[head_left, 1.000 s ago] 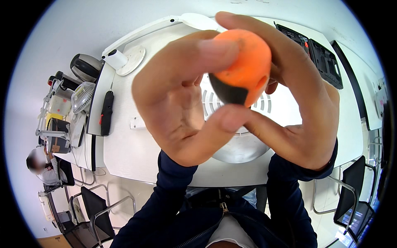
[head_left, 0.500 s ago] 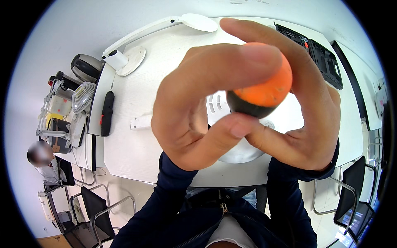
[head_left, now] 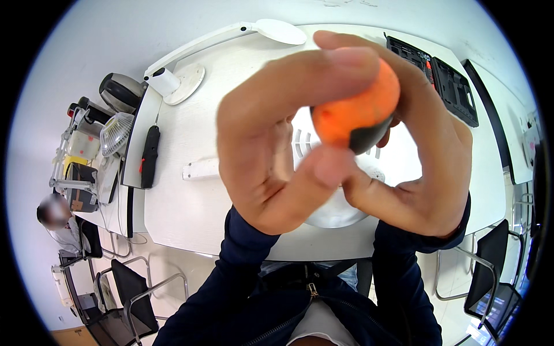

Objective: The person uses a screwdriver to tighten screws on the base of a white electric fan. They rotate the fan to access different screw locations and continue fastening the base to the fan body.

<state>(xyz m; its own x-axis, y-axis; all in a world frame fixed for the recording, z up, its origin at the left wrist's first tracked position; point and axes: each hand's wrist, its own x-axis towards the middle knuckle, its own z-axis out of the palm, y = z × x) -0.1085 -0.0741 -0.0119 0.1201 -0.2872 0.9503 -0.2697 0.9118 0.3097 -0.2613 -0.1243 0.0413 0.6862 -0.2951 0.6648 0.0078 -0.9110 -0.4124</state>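
Note:
Close to my head, my left hand (head_left: 271, 138) and my right hand (head_left: 430, 155) grip a rounded orange-and-black thing (head_left: 369, 106), seen end-on. It looks like the butt of a tool handle, but its far side is hidden. The left index finger lies over its top and the left thumb presses its lower side. My right thumb touches near its lower edge, while the right fingers curl round its far right side. Behind my hands on the table is a pale round part (head_left: 337, 214) with slots. A white bar (head_left: 199, 169) runs behind my left hand.
On the white table stands a white desk lamp (head_left: 187, 81) at the back left. A black hand tool (head_left: 150, 158) with a thin tip lies at the left edge. An opened black tool case (head_left: 456, 89) lies back right. Chairs stand on both sides; a person (head_left: 63, 228) sits far left.
The orange-and-black thing has turned between my fingers, so its black part has shifted from the bottom to the lower right. My left hand has moved slightly right.

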